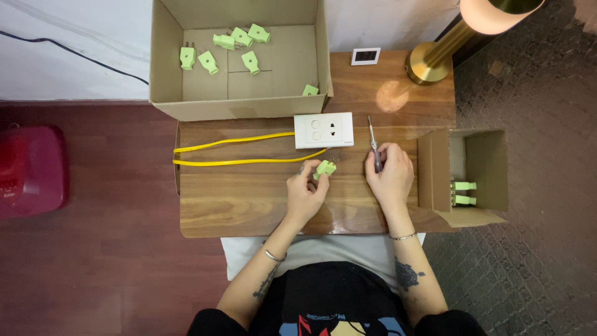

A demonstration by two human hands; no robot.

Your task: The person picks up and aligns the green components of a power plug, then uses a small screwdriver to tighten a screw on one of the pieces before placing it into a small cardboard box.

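My left hand [305, 194] holds a small green plug [324, 168] just above the wooden table [249, 199], a little below the white socket block [323, 130]. Beside it, my right hand [390, 174] grips a slim screwdriver [374, 142] whose shaft points away from me, past the socket block's right end. A yellow cable [230, 152] runs in a loop from the socket block to the table's left edge.
A large open cardboard box [239, 106] with several green plugs stands at the back. A smaller open box [463, 174] with two green plugs sits at the right edge. A brass lamp [435, 59], a small white display [365, 56] and a red object [31, 168] on the floor.
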